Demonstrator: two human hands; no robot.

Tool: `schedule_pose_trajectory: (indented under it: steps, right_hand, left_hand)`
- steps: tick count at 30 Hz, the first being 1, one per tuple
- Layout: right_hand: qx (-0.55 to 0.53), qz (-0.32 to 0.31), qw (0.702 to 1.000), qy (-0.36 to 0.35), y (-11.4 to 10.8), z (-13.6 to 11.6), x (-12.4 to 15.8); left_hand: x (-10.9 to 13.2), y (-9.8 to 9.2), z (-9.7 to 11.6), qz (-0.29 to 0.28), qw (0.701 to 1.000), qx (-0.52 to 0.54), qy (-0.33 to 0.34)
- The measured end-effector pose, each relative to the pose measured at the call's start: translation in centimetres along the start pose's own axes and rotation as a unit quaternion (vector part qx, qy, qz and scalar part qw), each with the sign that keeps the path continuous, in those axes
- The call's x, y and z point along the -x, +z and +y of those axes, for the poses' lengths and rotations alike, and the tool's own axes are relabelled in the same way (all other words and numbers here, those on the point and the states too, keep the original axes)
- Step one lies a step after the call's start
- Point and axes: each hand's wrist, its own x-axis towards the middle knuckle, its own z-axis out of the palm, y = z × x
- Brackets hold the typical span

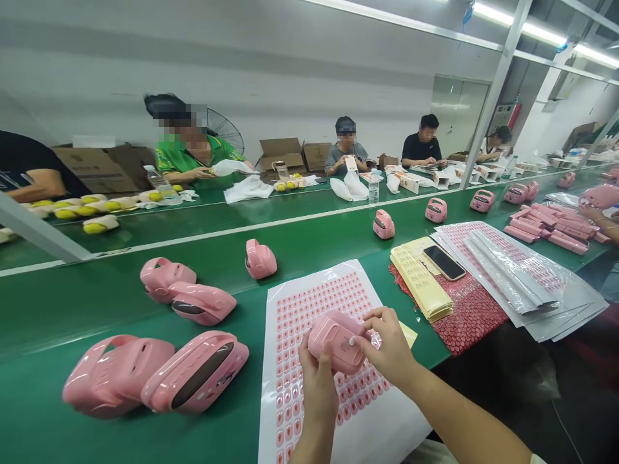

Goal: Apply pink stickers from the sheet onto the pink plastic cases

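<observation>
My left hand (316, 380) grips a pink plastic device (333, 338) from below, over a white sheet of small pink stickers (314, 309). My right hand (389, 345) pinches at the device's right end, fingers pressed on its surface. Whether a sticker sits under those fingertips is too small to tell. Two more pink devices (155, 374) lie to the left on the green belt (97, 303).
Other pink devices (191, 293) dot the belt. A phone (443, 262) rests on yellow sheets (420, 283) beside stacked sticker sheets (517, 270). Several people sit across the belt with cardboard boxes (283, 153), white bags and a water bottle (373, 187).
</observation>
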Motion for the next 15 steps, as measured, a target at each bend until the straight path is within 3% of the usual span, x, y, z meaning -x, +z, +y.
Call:
schedule_pose_trajectory:
  steps: [4, 7, 9, 10, 12, 14, 15]
  right_hand:
    - [0.036, 0.042, 0.996, -0.068, 0.5, -0.2, 0.9]
    - [0.05, 0.049, 0.982, -0.178, 0.5, -0.8, 2.1]
    - [0.041, 0.054, 0.979, -0.191, -0.5, -0.6, 1.9]
    - [0.038, 0.068, 0.984, -0.162, -1.4, -0.1, 1.3]
    - [0.041, 0.113, 0.992, -0.035, -4.0, 1.8, -0.7]
    - [0.055, 0.159, 0.972, 0.166, -7.2, 4.7, -3.2]
    - [0.06, 0.163, 0.963, 0.204, -8.7, 6.2, -4.2]
  left_hand:
    - [-0.1, 0.0, -0.3, 0.018, 1.0, -0.012, 0.015]
    - [-0.3, 0.1, -0.5, 0.014, 1.0, 0.015, -0.014]
    - [-0.5, 0.2, -0.4, -0.001, 0.998, 0.06, -0.031]
    - [-0.6, 0.2, -0.2, -0.002, 0.995, 0.088, -0.037]
    - [-0.9, -0.1, 0.4, 0.017, 0.987, 0.145, -0.062]
    - [-1.2, -1.2, 1.1, 0.067, 0.976, 0.181, -0.105]
    - [-1.4, -1.9, 1.4, 0.089, 0.969, 0.19, -0.129]
